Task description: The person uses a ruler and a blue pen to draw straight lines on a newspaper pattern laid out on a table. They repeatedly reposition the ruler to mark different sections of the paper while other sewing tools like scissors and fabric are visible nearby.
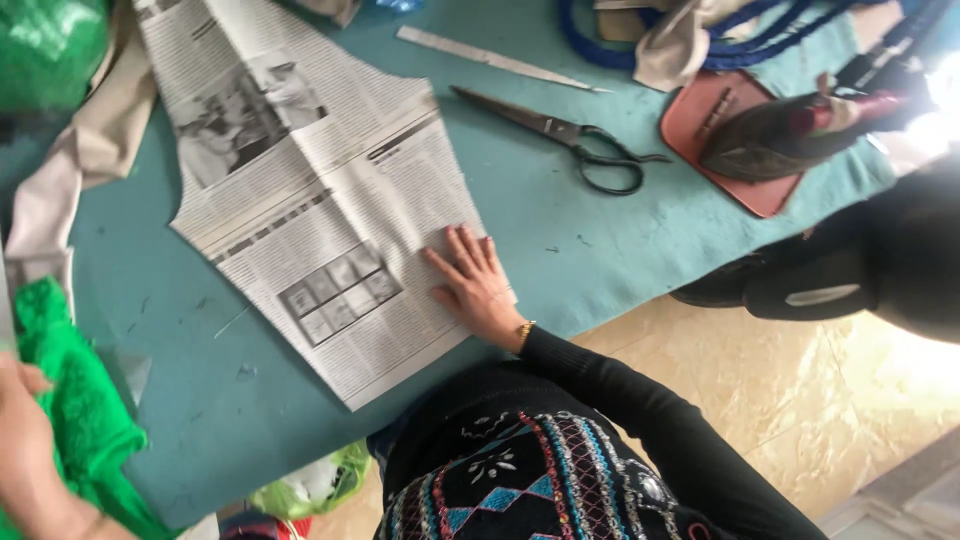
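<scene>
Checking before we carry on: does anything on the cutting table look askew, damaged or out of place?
Nothing looks damaged. The newspaper pattern lies at a slant on the teal table cover, pinned flat by the right hand. The scissors lie apart from it. The left hand is on green fabric at the table edge.

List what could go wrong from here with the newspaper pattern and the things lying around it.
1. Only the right hand pins the cut newspaper pattern, near one edge; the far end lies free and could shift or curl.
2. The scissors lie with blades exposed on the teal table cover, near that hand; a careless reach might catch the blades.
3. The left hand is on the green fabric at the table's edge, which might slip off.
</scene>
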